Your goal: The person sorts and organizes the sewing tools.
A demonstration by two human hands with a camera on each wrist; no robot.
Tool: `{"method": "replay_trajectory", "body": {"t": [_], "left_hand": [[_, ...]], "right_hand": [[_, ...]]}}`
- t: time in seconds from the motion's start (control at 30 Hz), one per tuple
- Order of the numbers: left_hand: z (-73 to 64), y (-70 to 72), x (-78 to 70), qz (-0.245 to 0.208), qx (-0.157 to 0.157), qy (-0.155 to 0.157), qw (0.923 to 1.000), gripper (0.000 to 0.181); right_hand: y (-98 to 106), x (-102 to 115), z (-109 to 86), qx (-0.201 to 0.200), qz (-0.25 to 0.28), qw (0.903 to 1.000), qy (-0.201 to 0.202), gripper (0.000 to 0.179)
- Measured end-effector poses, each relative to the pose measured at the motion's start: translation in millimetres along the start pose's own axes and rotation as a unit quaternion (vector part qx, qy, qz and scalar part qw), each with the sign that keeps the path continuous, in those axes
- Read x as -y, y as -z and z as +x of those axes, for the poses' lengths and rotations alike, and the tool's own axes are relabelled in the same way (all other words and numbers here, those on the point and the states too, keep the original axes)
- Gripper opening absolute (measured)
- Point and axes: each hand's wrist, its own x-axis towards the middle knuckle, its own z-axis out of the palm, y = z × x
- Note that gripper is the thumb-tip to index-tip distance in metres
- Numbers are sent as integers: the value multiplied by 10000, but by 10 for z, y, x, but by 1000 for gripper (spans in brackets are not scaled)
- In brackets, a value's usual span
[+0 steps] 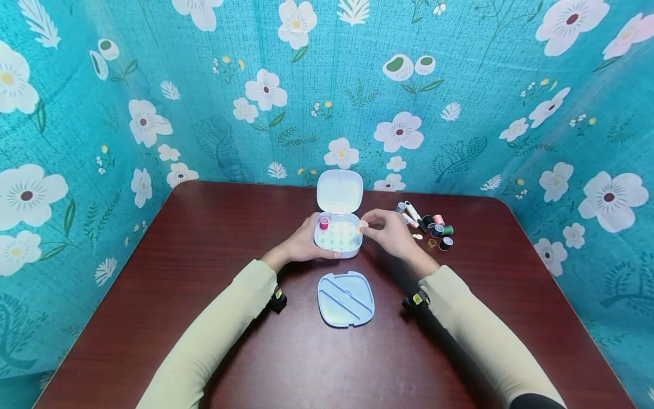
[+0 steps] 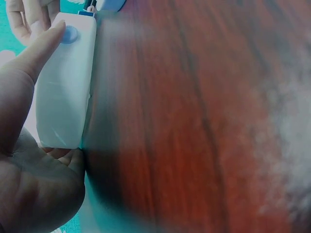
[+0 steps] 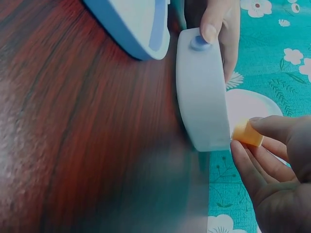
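Note:
A white sewing box (image 1: 338, 253) stands with its lid (image 1: 339, 191) raised and rows of small pegs inside. One pink-red thread spool (image 1: 324, 222) sits in its back left corner. My left hand (image 1: 302, 241) grips the box from the left, thumb along the front near a round blue button (image 2: 69, 34). Between thumb and fingers, my right hand (image 1: 390, 232) pinches a yellow-orange thread spool (image 3: 248, 133) at the box's right rim. In the right wrist view that spool overlaps the open lid behind it.
A pale blue divided tray (image 1: 346, 299) lies in front of the box. Right of my right hand are several loose thread spools (image 1: 446, 243) in black, green, pink and other colours, with a black-and-white slim tool (image 1: 415, 215) among them. A floral curtain (image 1: 306, 113) hangs behind the brown table (image 1: 230, 227).

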Motion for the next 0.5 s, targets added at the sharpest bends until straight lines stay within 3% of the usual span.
{"method": "replay_trajectory", "body": {"t": [0.5], "left_hand": [[-9,12,-6,-66,52,22,10000,112]], "right_hand": [[-142,111,164,45,-288,9995,116,20]]}}
